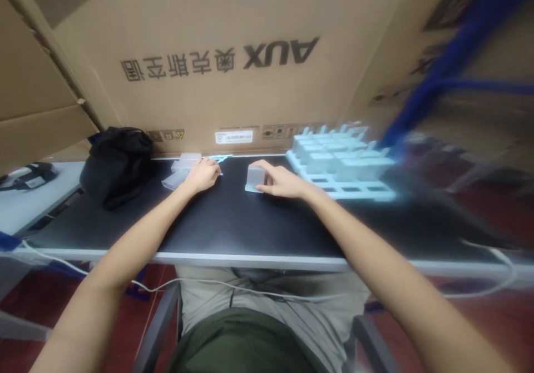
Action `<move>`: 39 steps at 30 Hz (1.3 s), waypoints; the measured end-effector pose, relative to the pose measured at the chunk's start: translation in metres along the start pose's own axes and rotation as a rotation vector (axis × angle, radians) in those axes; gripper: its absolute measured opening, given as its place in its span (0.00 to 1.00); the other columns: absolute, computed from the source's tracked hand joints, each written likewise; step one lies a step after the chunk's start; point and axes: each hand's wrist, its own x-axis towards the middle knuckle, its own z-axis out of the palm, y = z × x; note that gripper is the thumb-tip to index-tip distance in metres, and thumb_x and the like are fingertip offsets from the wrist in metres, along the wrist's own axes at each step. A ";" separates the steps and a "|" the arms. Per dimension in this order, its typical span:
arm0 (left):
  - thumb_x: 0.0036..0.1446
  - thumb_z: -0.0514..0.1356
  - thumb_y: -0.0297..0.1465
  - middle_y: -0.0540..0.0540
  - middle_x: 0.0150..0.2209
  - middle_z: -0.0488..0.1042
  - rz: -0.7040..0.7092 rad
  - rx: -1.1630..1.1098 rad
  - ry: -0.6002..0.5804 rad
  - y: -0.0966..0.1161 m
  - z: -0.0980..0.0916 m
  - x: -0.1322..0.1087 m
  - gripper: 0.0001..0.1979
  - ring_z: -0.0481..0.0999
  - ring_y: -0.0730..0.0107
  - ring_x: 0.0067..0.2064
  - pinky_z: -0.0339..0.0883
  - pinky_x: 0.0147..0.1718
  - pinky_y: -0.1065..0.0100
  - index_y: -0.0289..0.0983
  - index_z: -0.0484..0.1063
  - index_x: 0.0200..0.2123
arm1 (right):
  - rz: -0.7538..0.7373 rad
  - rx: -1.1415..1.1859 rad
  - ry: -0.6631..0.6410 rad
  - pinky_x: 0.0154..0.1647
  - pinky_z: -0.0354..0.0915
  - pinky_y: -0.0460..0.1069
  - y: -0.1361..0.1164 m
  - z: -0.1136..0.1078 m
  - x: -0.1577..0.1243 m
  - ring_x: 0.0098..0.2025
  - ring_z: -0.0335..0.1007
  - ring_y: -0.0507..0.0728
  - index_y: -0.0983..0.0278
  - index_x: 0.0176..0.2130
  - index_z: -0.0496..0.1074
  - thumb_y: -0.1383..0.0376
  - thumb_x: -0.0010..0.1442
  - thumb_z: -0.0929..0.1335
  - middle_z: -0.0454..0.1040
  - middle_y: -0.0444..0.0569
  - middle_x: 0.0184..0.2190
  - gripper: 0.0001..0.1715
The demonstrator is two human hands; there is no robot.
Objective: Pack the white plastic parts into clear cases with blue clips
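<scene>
My right hand (283, 181) is closed around a frosted, clear plastic popsicle mould (255, 176) that stands on the black tabletop, with a light-blue strip along its bottom edge. To the left, my left hand (204, 175) has its fingers curled down by some thin light-blue sticks (220, 157); what lies under its fingertips is hidden. Several clear plastic moulds (175, 180) lie beside that hand, partly covered by it. At the right, a light-blue rack (362, 189) bears rows of pale moulds (321, 160) with stick handles pointing up.
A black cloth bag (119, 164) sits at the left of the black table (250, 228). Behind stands a large cardboard box (208, 100). A white cable (200, 282) runs along the front edge, and a blue metal post (434, 78) rises at the right.
</scene>
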 end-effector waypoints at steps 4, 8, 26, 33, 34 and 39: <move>0.66 0.57 0.28 0.38 0.46 0.77 0.038 -0.079 0.015 0.003 0.005 0.001 0.07 0.72 0.50 0.52 0.66 0.56 0.51 0.37 0.76 0.40 | -0.039 0.012 0.071 0.37 0.67 0.51 0.005 -0.001 0.002 0.31 0.73 0.58 0.60 0.61 0.66 0.60 0.59 0.72 0.75 0.44 0.31 0.33; 0.68 0.56 0.29 0.40 0.44 0.76 0.090 -0.204 0.020 0.014 0.008 0.001 0.05 0.74 0.54 0.50 0.68 0.53 0.54 0.38 0.71 0.41 | -0.065 0.036 0.218 0.38 0.68 0.52 0.008 -0.003 0.004 0.33 0.73 0.57 0.62 0.50 0.72 0.57 0.61 0.71 0.78 0.48 0.36 0.19; 0.65 0.60 0.34 0.48 0.38 0.74 0.105 -0.819 0.101 0.056 0.010 -0.003 0.06 0.74 0.67 0.38 0.67 0.41 0.64 0.39 0.67 0.41 | -0.052 0.284 0.217 0.36 0.70 0.53 0.002 0.008 0.002 0.32 0.77 0.58 0.60 0.54 0.70 0.51 0.64 0.70 0.79 0.46 0.33 0.24; 0.49 0.63 0.22 0.48 0.44 0.71 0.071 -1.121 0.138 0.054 0.021 0.000 0.17 0.75 0.68 0.43 0.68 0.43 0.67 0.40 0.65 0.42 | -0.083 0.213 0.178 0.43 0.71 0.54 -0.002 0.013 0.003 0.40 0.77 0.60 0.62 0.54 0.71 0.50 0.63 0.71 0.80 0.52 0.45 0.26; 0.48 0.63 0.21 0.48 0.44 0.71 0.064 -1.154 0.137 0.054 0.022 0.001 0.18 0.74 0.69 0.43 0.67 0.43 0.67 0.40 0.65 0.42 | -0.087 0.205 0.175 0.45 0.71 0.55 -0.002 0.014 0.003 0.43 0.77 0.61 0.62 0.54 0.71 0.50 0.63 0.70 0.80 0.53 0.47 0.26; 0.47 0.63 0.21 0.47 0.45 0.70 0.010 -1.270 0.102 0.054 0.022 0.001 0.20 0.74 0.66 0.47 0.67 0.36 0.71 0.40 0.66 0.43 | -0.082 0.189 0.170 0.52 0.72 0.58 -0.001 0.018 0.004 0.51 0.78 0.64 0.61 0.55 0.72 0.50 0.63 0.71 0.80 0.54 0.51 0.26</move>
